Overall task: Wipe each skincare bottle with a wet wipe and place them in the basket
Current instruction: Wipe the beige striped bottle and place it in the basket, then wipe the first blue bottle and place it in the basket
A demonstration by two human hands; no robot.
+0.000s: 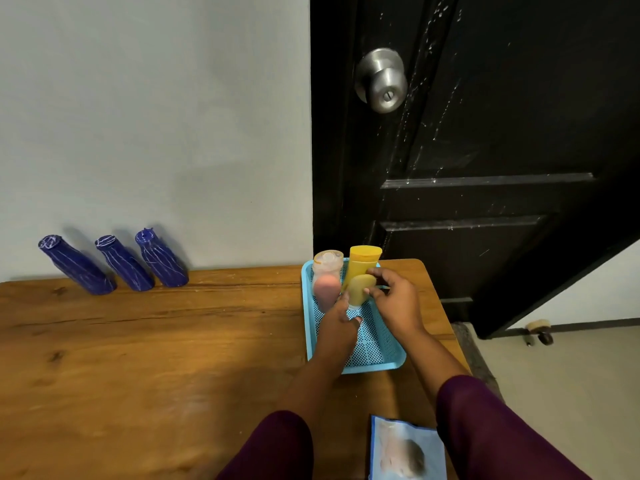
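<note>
Two-handed, pinching small yellow bottle (360, 289) with right hand (394, 299), cupping its base with left hand (341, 317), over far end of blue basket (367, 368), beside pink bottle (327, 284) and yellow tube (364, 259). Likely handling light, rigid, wipe-slick; gripping mid-body safest.

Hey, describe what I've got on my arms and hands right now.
The left sleeve and right sleeve are dark maroon, leaving the forearms uncovered. The left hand and right hand are bare: no gloves, watch or rings visible.
</note>
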